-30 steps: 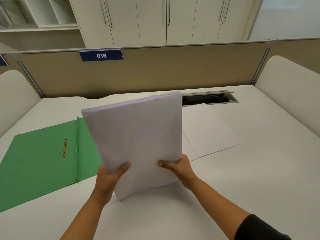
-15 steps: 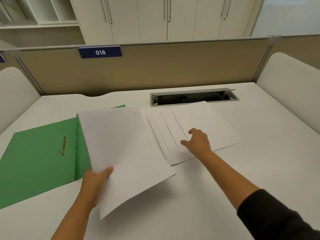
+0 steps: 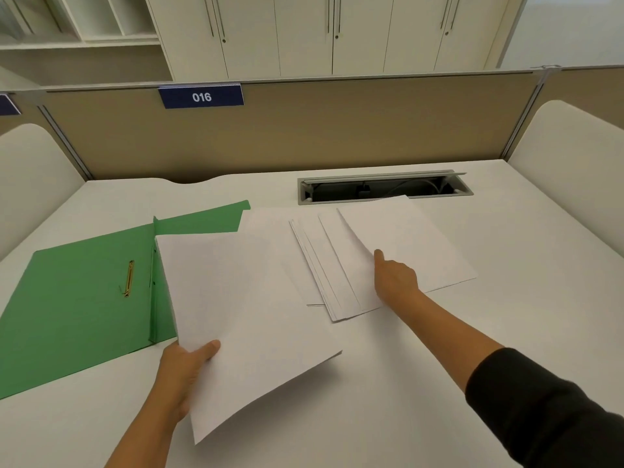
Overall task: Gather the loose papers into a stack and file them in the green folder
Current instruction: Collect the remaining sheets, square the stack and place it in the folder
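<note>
A: Status, left side?
B: Green folder point(image 3: 77, 298) lies open on the desk point(image 3: 506, 315), brass fastener point(image 3: 128, 278) exposed. Left hand point(image 3: 184, 369) is clamped on the gathered stack point(image 3: 243, 319), thumb on top; the stack overlaps the folder's right flap.
A: Right side?
B: Loose papers point(image 3: 341, 275) lie fanned below the cable slot point(image 3: 385, 188). Right hand point(image 3: 395, 280) rests on them, fingers under the raised top sheet point(image 3: 412, 244); whether it grips, I cannot tell.

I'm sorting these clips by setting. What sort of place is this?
Most likely an office: a desk behind a partition with a number plate, and cupboards beyond.
</note>
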The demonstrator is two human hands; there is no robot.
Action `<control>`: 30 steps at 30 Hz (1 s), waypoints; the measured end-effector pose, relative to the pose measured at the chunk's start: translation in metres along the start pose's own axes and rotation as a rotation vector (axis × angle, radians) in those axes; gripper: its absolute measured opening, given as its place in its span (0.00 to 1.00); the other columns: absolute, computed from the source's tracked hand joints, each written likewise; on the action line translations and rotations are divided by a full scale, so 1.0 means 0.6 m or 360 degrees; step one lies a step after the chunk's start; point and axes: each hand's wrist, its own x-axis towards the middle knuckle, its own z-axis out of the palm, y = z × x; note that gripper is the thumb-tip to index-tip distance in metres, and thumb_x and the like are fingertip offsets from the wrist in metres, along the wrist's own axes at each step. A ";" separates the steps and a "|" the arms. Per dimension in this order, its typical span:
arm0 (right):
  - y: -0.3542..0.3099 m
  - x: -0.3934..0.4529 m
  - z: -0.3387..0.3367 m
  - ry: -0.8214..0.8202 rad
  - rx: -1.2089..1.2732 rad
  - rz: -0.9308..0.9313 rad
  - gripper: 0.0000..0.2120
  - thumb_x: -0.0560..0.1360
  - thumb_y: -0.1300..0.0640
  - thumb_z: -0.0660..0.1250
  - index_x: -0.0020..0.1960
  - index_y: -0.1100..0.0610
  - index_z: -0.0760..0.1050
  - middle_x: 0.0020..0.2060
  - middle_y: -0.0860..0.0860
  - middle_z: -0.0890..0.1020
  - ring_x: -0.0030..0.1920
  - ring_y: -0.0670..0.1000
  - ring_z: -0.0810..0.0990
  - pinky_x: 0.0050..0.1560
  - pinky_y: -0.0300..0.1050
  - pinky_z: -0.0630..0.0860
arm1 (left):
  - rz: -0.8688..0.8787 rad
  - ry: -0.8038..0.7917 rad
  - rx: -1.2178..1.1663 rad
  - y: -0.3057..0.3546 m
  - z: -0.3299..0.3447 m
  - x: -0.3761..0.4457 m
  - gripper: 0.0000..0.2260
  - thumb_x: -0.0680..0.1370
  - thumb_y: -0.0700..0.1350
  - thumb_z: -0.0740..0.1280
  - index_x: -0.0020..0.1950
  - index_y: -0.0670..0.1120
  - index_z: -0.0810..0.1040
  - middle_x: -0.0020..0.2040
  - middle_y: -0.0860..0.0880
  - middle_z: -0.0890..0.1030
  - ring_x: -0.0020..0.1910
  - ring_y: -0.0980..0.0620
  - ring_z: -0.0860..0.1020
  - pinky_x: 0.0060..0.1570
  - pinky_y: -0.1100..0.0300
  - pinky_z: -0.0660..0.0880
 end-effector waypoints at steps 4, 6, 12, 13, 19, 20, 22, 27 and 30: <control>-0.013 -0.011 -0.003 0.0031 -0.0041 -0.0262 0.28 0.74 0.68 0.53 0.73 0.54 0.61 0.45 0.53 0.80 0.46 0.56 0.79 0.45 0.46 0.73 | 0.0000 -0.0034 0.0015 -0.001 0.004 -0.004 0.16 0.73 0.37 0.68 0.60 0.37 0.73 0.49 0.41 0.79 0.47 0.39 0.77 0.50 0.50 0.73; -0.025 -0.016 0.003 -0.0040 -0.0058 -0.0189 0.20 0.74 0.67 0.56 0.63 0.56 0.73 0.55 0.55 0.80 0.54 0.57 0.80 0.50 0.44 0.73 | 0.0018 -0.0046 0.0008 0.000 0.009 -0.006 0.13 0.73 0.36 0.68 0.58 0.38 0.73 0.44 0.44 0.79 0.43 0.42 0.76 0.47 0.53 0.72; -0.043 -0.022 0.010 -0.0092 -0.0027 -0.0125 0.11 0.76 0.50 0.61 0.46 0.58 0.74 0.51 0.55 0.82 0.48 0.56 0.79 0.42 0.42 0.68 | -0.0004 -0.0070 0.0014 0.003 0.016 -0.010 0.15 0.73 0.36 0.68 0.59 0.39 0.73 0.50 0.41 0.78 0.47 0.40 0.76 0.51 0.50 0.72; -0.045 -0.021 0.010 -0.0085 -0.0037 -0.0106 0.10 0.76 0.53 0.61 0.49 0.59 0.76 0.50 0.55 0.82 0.47 0.56 0.79 0.42 0.41 0.68 | -0.0016 -0.0074 0.0012 0.003 0.016 -0.010 0.16 0.73 0.36 0.68 0.60 0.38 0.73 0.51 0.40 0.78 0.48 0.40 0.76 0.51 0.49 0.72; -0.062 -0.025 0.005 -0.0078 -0.0224 -0.0083 0.10 0.72 0.67 0.61 0.48 0.58 0.78 0.27 0.49 0.66 0.39 0.53 0.76 0.39 0.40 0.69 | -0.0052 -0.0102 0.0023 0.005 0.027 -0.013 0.18 0.73 0.36 0.68 0.62 0.37 0.72 0.52 0.40 0.78 0.49 0.39 0.76 0.51 0.49 0.73; -0.062 -0.026 0.001 -0.0044 -0.0229 -0.0086 0.12 0.72 0.68 0.61 0.50 0.59 0.78 0.27 0.49 0.66 0.39 0.53 0.76 0.39 0.41 0.69 | -0.0055 -0.0107 0.0026 0.006 0.029 -0.015 0.18 0.73 0.36 0.68 0.62 0.37 0.72 0.52 0.41 0.78 0.48 0.40 0.76 0.50 0.50 0.73; -0.064 -0.031 -0.012 0.0060 -0.0164 -0.0091 0.13 0.73 0.69 0.60 0.53 0.60 0.78 0.30 0.50 0.72 0.39 0.54 0.76 0.39 0.41 0.68 | -0.0055 -0.0115 0.0018 0.009 0.034 -0.019 0.17 0.74 0.35 0.67 0.62 0.37 0.72 0.51 0.41 0.78 0.46 0.41 0.76 0.49 0.52 0.72; -0.127 -0.108 -0.050 0.0137 0.0155 -0.0356 0.19 0.76 0.65 0.56 0.65 0.56 0.71 0.54 0.54 0.82 0.52 0.57 0.80 0.44 0.43 0.68 | -0.0086 -0.0119 0.0013 0.012 0.043 -0.024 0.17 0.73 0.35 0.67 0.62 0.37 0.72 0.50 0.42 0.78 0.44 0.42 0.77 0.46 0.53 0.72; -0.189 -0.178 -0.041 -0.0074 0.0239 -0.0660 0.20 0.77 0.63 0.55 0.68 0.56 0.68 0.57 0.56 0.80 0.55 0.59 0.79 0.49 0.45 0.71 | -0.0093 -0.0136 0.0034 0.009 0.042 -0.023 0.18 0.73 0.35 0.68 0.62 0.37 0.72 0.51 0.40 0.79 0.47 0.41 0.78 0.48 0.52 0.74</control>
